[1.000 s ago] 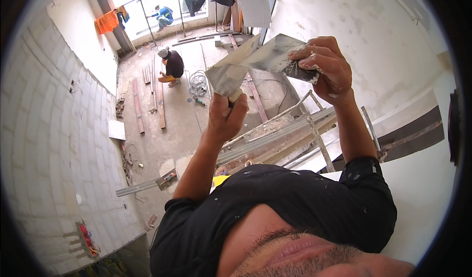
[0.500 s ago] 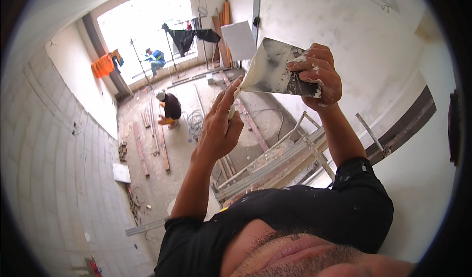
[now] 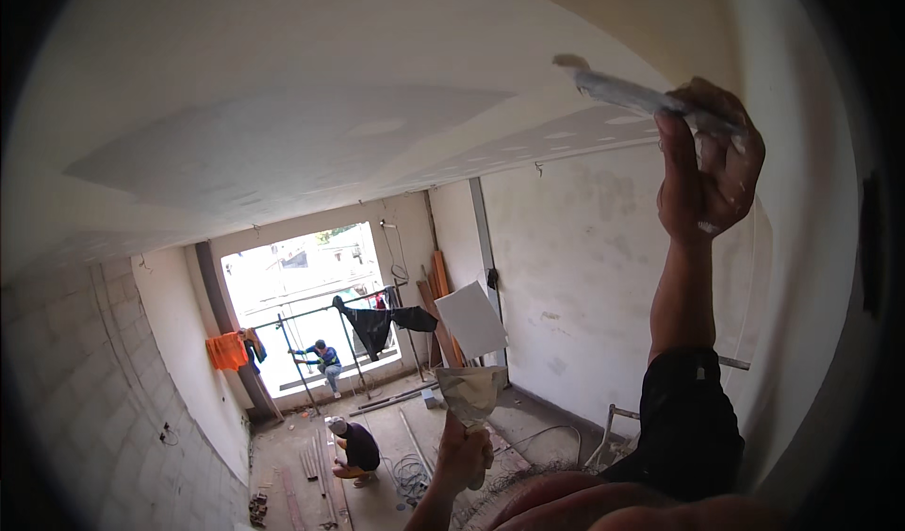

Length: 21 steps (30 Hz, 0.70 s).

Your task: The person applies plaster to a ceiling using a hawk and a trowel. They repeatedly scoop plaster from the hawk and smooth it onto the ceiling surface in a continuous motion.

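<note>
My right hand [image 3: 712, 178] is raised at the upper right, closed on a flat metal filling blade [image 3: 622, 93] seen nearly edge-on. A lump of pale putty [image 3: 571, 61] sits at the blade's far end, close below the ceiling [image 3: 311, 41]; I cannot tell whether it touches. Low in the middle, my left hand [image 3: 462, 457] grips the handle of a putty knife [image 3: 471, 392]. Its wide blade points upward and is coated with off-white putty. Putty smears show on the right fingers.
A person in dark clothes [image 3: 359, 448] crouches on the floor near planks and coiled cable [image 3: 412, 477]. Another person in blue [image 3: 325, 357] sits at the bright window opening. Dark cloth [image 3: 372, 328] hangs on a pole frame. A white board [image 3: 471, 319] leans by the right wall [image 3: 584, 277].
The view has tilted up to the ceiling. My hands have moved apart: the right rose with the filling blade, while the left came away from its edge and dropped lower with the putty knife.
</note>
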Each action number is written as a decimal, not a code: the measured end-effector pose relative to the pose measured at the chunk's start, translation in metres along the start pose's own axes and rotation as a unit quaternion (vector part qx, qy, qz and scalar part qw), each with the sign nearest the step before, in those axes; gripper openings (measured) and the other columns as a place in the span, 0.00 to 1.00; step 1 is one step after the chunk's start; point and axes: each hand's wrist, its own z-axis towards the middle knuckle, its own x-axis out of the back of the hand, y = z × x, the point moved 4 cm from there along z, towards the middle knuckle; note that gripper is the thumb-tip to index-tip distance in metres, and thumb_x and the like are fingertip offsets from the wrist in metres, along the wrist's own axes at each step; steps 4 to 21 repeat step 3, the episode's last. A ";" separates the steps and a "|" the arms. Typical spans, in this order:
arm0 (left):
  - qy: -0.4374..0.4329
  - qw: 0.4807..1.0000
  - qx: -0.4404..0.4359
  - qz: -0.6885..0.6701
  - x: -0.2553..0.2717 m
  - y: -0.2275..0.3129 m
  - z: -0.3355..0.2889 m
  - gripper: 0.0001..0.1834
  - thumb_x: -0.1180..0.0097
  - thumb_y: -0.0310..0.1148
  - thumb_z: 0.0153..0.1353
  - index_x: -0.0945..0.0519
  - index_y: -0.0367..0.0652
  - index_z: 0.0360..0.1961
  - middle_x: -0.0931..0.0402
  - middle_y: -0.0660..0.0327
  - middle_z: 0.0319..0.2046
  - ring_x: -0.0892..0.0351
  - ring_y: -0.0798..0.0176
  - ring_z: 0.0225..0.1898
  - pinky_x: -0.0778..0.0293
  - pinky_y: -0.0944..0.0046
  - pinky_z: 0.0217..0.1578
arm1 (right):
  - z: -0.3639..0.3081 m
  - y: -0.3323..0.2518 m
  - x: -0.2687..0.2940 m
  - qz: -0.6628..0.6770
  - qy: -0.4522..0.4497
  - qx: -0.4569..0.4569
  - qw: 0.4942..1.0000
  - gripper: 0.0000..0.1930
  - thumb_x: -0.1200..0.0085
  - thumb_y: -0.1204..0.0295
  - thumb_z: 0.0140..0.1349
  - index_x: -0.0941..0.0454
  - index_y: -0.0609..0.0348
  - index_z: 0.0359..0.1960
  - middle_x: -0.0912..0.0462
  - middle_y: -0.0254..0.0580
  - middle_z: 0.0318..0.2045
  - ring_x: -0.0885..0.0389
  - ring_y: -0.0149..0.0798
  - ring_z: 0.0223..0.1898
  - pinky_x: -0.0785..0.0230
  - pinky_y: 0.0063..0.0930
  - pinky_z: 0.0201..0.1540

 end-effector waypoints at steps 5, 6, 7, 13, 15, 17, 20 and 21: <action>-0.003 0.999 0.012 -0.040 0.053 -0.040 -0.019 0.33 0.53 0.21 0.64 0.42 0.48 0.70 0.29 0.61 0.30 0.28 0.68 0.21 0.27 0.65 0.17 | 0.063 0.030 -0.013 -0.106 -0.043 0.031 0.993 0.26 0.34 0.82 0.62 0.31 0.58 0.61 0.18 0.53 0.53 0.17 0.44 0.49 0.21 0.35 0.49; -0.003 0.999 0.012 -0.040 0.053 -0.040 -0.019 0.33 0.53 0.21 0.64 0.42 0.48 0.70 0.29 0.61 0.30 0.28 0.68 0.21 0.27 0.65 0.17 | 0.063 0.030 -0.013 -0.106 -0.043 0.031 0.993 0.26 0.34 0.82 0.62 0.31 0.58 0.61 0.18 0.53 0.53 0.17 0.44 0.49 0.21 0.35 0.49; -0.003 0.999 0.012 -0.040 0.053 -0.040 -0.019 0.33 0.53 0.21 0.64 0.42 0.48 0.70 0.29 0.61 0.30 0.28 0.68 0.21 0.27 0.65 0.17 | 0.063 0.030 -0.013 -0.106 -0.043 0.031 0.993 0.26 0.34 0.82 0.62 0.31 0.58 0.61 0.18 0.53 0.53 0.17 0.44 0.49 0.21 0.35 0.49; -0.003 0.999 0.012 -0.040 0.053 -0.040 -0.019 0.33 0.53 0.21 0.64 0.42 0.48 0.70 0.29 0.61 0.30 0.28 0.68 0.21 0.27 0.65 0.17 | 0.063 0.030 -0.013 -0.106 -0.043 0.031 0.993 0.26 0.34 0.82 0.62 0.31 0.58 0.61 0.18 0.53 0.53 0.17 0.44 0.49 0.21 0.35 0.49; -0.003 0.999 0.012 -0.040 0.053 -0.040 -0.019 0.33 0.53 0.21 0.64 0.42 0.48 0.70 0.29 0.61 0.30 0.28 0.68 0.21 0.27 0.65 0.17 | 0.063 0.030 -0.013 -0.106 -0.043 0.031 0.993 0.26 0.34 0.82 0.62 0.31 0.58 0.61 0.18 0.53 0.53 0.17 0.44 0.49 0.21 0.35 0.49; -0.003 0.999 0.012 -0.040 0.053 -0.040 -0.019 0.33 0.53 0.21 0.64 0.42 0.48 0.70 0.29 0.61 0.30 0.28 0.68 0.21 0.27 0.65 0.17 | 0.063 0.030 -0.013 -0.106 -0.043 0.031 0.993 0.26 0.34 0.82 0.62 0.31 0.58 0.61 0.18 0.53 0.53 0.17 0.44 0.49 0.21 0.35 0.49; -0.003 0.999 0.012 -0.040 0.053 -0.040 -0.019 0.33 0.53 0.21 0.64 0.42 0.48 0.70 0.29 0.61 0.30 0.28 0.68 0.21 0.27 0.65 0.17 | 0.063 0.030 -0.013 -0.106 -0.043 0.031 0.993 0.26 0.34 0.82 0.62 0.31 0.58 0.61 0.18 0.53 0.53 0.17 0.44 0.49 0.21 0.35 0.49; -0.003 0.999 0.012 -0.040 0.053 -0.040 -0.019 0.33 0.53 0.21 0.64 0.42 0.48 0.70 0.29 0.61 0.30 0.28 0.68 0.21 0.27 0.65 0.17 | 0.063 0.030 -0.013 -0.106 -0.043 0.031 0.993 0.26 0.34 0.82 0.62 0.31 0.58 0.61 0.18 0.53 0.53 0.17 0.44 0.49 0.21 0.35 0.49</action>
